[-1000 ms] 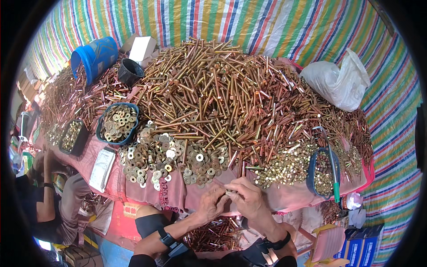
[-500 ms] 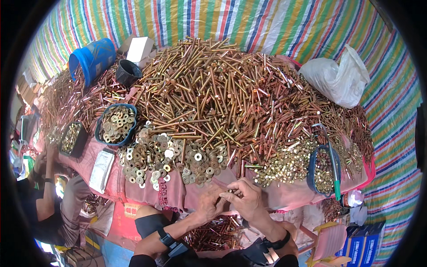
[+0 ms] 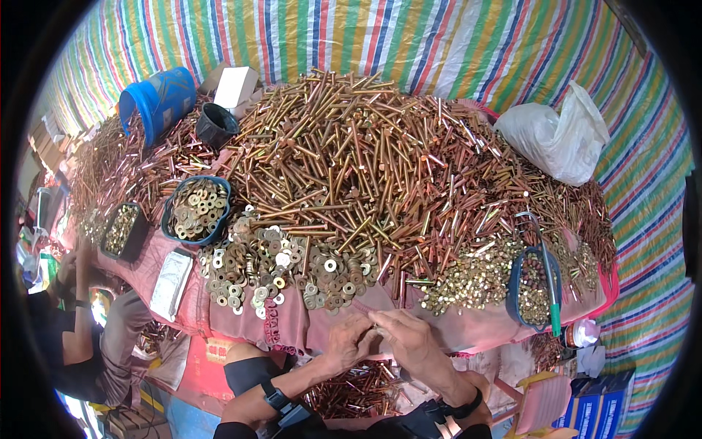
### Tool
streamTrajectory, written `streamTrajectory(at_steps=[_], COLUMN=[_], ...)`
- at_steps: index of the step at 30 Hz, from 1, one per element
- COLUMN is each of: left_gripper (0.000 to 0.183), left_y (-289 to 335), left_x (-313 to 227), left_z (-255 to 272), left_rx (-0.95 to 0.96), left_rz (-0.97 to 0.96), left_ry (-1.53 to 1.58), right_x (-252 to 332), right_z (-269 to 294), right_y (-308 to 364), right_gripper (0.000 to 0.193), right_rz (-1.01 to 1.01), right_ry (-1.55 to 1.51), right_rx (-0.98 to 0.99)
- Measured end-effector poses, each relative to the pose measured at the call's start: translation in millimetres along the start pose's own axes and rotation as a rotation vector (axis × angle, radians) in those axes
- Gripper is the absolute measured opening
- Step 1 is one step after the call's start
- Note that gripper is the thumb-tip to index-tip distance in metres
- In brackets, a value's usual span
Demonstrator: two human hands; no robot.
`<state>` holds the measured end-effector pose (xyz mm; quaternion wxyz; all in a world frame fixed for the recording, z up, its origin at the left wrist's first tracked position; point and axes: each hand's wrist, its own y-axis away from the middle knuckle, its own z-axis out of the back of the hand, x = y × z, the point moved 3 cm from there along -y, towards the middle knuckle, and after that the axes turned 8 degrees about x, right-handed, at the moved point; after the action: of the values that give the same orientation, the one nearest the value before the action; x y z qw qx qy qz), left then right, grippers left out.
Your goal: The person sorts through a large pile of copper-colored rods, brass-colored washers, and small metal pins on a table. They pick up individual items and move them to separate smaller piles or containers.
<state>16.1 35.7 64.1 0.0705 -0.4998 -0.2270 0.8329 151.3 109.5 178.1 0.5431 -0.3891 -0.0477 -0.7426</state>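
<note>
My left hand (image 3: 348,342) and my right hand (image 3: 409,338) meet at the front edge of the cloth-covered table, fingertips pinched together. Whatever sits between the fingers is hidden by them. Just beyond lies a heap of flat round washers (image 3: 325,265), to the left of my hands. Small shiny nuts (image 3: 468,274) are spread out on the right. Behind both rises a big pile of long brassy bolts (image 3: 351,157). More bolts (image 3: 355,388) lie below my hands, between my legs.
A blue basket of washers (image 3: 196,238), a black tray of nuts (image 3: 131,252) and a silvery packet (image 3: 172,284) stand left. A blue basket (image 3: 518,313) holds nuts and a green-handled hook tool (image 3: 554,322). Farther back are a blue bucket (image 3: 164,106) and white sack (image 3: 541,135). Another person (image 3: 80,329) sits left.
My right hand has turned over the fingertips, covering the small brassy piece that showed in its fingers before. Both hands stay together. The whole scene has shifted slightly down in view.
</note>
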Motion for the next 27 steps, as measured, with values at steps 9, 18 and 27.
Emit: streamTrajectory(at_steps=[9,18,27], left_gripper=[0.021,0.022,0.014], left_y=[2.7,-1.1,0.4], left_x=[2.9,-0.1,0.7], left_z=[-0.4,1.9,2.9], left_rx=[0.022,0.050,0.039], left_rz=[0.006,0.055,0.078], left_ry=[0.016,-0.019,0.029], right_x=[-14.6,-12.5,-14.6], right_z=[-8.6,-8.2,-10.4], right_y=[10.6,4.1,1.8], right_gripper=[0.028,0.029,0.033], right_rz=[-0.218,-0.157,-0.183], right_ry=[-0.151,-0.118,-0.105], right_rx=[0.010,-0.092,-0.114])
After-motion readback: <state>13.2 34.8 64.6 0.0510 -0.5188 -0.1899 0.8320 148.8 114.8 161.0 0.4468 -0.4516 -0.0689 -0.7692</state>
